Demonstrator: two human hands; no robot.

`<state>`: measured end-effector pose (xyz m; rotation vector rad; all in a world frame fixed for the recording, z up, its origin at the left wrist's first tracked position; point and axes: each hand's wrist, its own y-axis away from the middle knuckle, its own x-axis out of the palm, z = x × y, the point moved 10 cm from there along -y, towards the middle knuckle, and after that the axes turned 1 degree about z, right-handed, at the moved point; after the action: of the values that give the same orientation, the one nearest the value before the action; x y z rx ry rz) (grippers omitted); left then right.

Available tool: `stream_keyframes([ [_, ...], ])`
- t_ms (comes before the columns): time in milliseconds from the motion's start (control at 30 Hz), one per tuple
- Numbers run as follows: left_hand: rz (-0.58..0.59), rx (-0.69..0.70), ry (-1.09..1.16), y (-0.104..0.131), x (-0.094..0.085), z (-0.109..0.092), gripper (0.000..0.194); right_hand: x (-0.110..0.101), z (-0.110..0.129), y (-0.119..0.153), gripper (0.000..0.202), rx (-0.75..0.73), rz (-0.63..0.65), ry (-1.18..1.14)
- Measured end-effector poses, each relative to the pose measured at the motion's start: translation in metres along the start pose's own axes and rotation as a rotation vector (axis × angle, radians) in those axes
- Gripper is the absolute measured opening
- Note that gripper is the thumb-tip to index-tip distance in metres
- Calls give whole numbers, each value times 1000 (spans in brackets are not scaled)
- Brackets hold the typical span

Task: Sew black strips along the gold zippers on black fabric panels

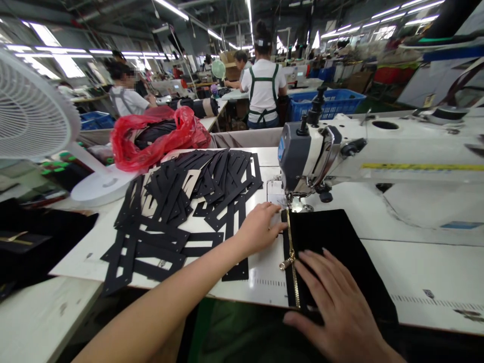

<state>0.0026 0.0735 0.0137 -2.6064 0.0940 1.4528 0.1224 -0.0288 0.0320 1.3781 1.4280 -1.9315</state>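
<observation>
A black fabric panel point(348, 252) lies on the white sewing table, its far edge at the needle area of a sewing machine point(298, 156). Along its left side runs a gold zipper point(296, 282) with a gold zipper pull point(286, 263). My left hand point(261, 228) reaches the panel's far left corner beside the presser foot, fingers stretched out, fingertips at the zipper's edge. Flat on the near part of the panel rests my right hand point(336, 302), fingers spread, just right of the zipper pull. What lies under the right palm is hidden.
Many black rectangular frame pieces point(162, 242) are heaped left of my left arm. Behind them sits a red plastic bag point(159, 133) with dark material. A white fan point(91, 176) stands at the left. Blue crates point(328, 101) and several people are farther back.
</observation>
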Motion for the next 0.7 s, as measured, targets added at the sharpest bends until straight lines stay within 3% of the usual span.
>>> stream_keyframes([
  [133, -49, -91, 2, -15, 7, 9, 24, -6, 24, 20, 19, 17, -139, 21],
  [333, -68, -113, 23, -18, 8, 6, 4, 3, 26, 34, 21, 58, -146, -38],
  [533, -88, -78, 136, -12, 10, -3, 12, -4, 25, 29, 21, 45, -158, -64],
  [700, -121, -52, 235, -17, 19, 4, 11, -10, 27, 24, 20, 29, -189, -115],
])
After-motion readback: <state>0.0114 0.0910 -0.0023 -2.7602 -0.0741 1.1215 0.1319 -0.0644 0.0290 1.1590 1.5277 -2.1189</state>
